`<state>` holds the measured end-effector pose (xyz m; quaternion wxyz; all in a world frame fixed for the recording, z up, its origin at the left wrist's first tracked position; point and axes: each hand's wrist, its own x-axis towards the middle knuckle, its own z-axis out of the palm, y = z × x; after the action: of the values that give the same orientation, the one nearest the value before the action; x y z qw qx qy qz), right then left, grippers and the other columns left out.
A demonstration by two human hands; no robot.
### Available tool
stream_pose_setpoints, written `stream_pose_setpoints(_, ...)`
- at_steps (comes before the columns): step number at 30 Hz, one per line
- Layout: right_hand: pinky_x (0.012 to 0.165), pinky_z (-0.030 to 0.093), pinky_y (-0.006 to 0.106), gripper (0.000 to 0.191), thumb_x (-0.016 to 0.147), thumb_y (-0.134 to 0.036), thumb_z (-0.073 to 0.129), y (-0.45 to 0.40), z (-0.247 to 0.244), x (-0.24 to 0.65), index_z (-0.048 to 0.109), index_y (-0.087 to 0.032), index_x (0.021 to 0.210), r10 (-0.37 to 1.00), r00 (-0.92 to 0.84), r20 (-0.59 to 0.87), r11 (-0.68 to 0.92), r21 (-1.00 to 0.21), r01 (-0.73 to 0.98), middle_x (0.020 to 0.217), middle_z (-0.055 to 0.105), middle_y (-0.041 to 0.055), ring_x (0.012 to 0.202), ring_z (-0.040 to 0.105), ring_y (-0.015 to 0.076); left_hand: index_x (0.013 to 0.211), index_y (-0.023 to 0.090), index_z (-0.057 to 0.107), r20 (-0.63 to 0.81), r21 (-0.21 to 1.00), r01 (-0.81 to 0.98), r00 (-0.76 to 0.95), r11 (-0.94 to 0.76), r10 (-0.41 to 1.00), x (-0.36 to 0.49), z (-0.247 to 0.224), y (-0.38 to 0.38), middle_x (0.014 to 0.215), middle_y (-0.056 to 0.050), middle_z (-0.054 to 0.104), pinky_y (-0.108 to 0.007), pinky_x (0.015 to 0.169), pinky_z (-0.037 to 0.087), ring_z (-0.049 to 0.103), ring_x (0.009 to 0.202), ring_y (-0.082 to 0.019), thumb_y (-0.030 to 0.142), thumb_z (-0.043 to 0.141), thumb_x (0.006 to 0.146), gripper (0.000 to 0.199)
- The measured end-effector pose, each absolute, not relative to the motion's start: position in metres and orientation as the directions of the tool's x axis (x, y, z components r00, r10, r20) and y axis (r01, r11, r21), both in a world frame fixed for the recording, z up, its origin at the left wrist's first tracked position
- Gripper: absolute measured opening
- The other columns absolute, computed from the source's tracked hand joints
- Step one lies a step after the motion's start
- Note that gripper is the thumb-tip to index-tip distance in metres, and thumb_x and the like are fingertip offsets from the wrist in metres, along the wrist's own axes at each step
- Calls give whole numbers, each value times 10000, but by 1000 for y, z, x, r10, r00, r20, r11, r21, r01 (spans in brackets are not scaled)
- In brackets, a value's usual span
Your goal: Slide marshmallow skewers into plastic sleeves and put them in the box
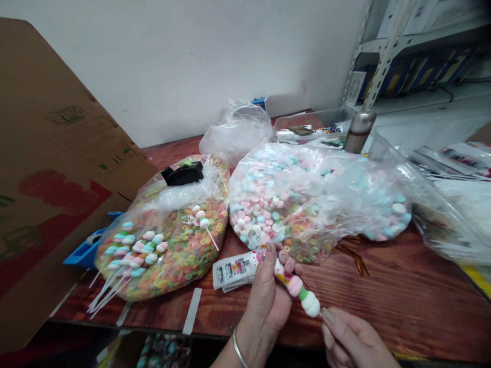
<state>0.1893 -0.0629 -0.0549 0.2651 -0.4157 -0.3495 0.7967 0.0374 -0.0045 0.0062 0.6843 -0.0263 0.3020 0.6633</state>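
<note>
A marshmallow skewer (310, 304) with pink, green and white pieces slants between my two hands above the table's front. My left hand (264, 301), a bangle on its wrist, is closed round the skewer's upper part. A clear wrapper with printed spots seems to lie over that end, partly hidden by my fingers. At the lower end, my right hand (351, 335) pinches the thin stick just below the white marshmallow. Just beyond my left hand lies a stack of printed labels or wrappers (233, 271) on the wooden table (402, 306).
Several finished skewers (138, 253) rest on a bag of cereal rings (184, 240), under a black tape dispenser (183, 174). A bag of pastel marshmallows (264, 179) stands behind my hands. Gold twist ties (355, 258) lie nearby. A cardboard box (57, 179) rises at left; a plastic tray (448, 214) sits right.
</note>
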Motion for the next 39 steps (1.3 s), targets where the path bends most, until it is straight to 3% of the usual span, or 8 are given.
stream_pose_setpoints(4,503,361,210,378,973,-465,440,-64,-58,193,567,-195,741,921,-378,-88,-19,-983,182,594,473,-32,511,447,100,848,156,607,-486,385,-914,-83,129,870,39,7,-3,633,72,441,-235,588,509,450,526,-60,321,767,790,237)
stream_pose_setpoints(6,576,399,235,172,948,-265,524,-64,-62,195,627,-195,830,887,-332,320,441,-800,407,643,557,-7,580,520,124,837,156,605,-504,397,-908,-94,133,858,39,7,-3,626,70,445,-252,606,526,459,525,-66,352,739,811,240)
stream_pose_setpoints(9,586,386,278,111,874,-112,604,-62,-66,197,634,-171,963,691,-410,595,705,-431,563,613,571,-8,558,507,142,842,153,600,-521,413,-901,-113,134,846,39,9,-2,638,61,466,-267,619,536,472,533,-75,402,698,833,268)
stream_pose_setpoints(15,575,405,281,70,898,-120,564,-61,-68,189,614,-166,912,732,-371,572,658,-452,602,620,579,7,558,531,152,834,160,589,-520,410,-901,-104,141,848,50,7,-5,645,44,499,-239,617,505,477,548,-83,455,705,809,318)
stream_pose_setpoints(23,587,471,173,211,972,-311,469,-57,-53,171,610,-216,846,969,-172,175,226,-911,344,709,659,-15,609,626,110,906,143,639,-519,403,-881,3,247,855,63,-7,-20,781,-34,625,-257,700,518,602,706,-138,373,727,815,262)
stream_pose_setpoints(26,616,477,173,212,964,-332,468,-58,-51,173,620,-210,880,975,-171,145,191,-936,296,728,653,-8,630,615,117,1079,163,635,-520,466,-870,-121,162,846,50,-6,-12,976,-78,671,-294,749,543,655,832,-184,382,742,798,373)
stream_pose_setpoints(32,624,469,172,238,965,-362,453,-62,-58,180,630,-219,895,978,-174,116,165,-940,299,712,650,-18,633,625,124,1030,133,627,-529,423,-898,-135,123,838,30,3,6,646,46,526,-230,571,521,523,519,-71,342,618,906,244)
stream_pose_setpoints(39,547,441,178,283,993,-317,385,-61,-59,178,591,-215,829,953,-238,188,271,-880,391,628,592,-24,541,582,117,961,127,621,-536,471,-873,-167,129,827,42,3,3,621,56,483,-229,552,523,478,497,-64,345,632,895,228)
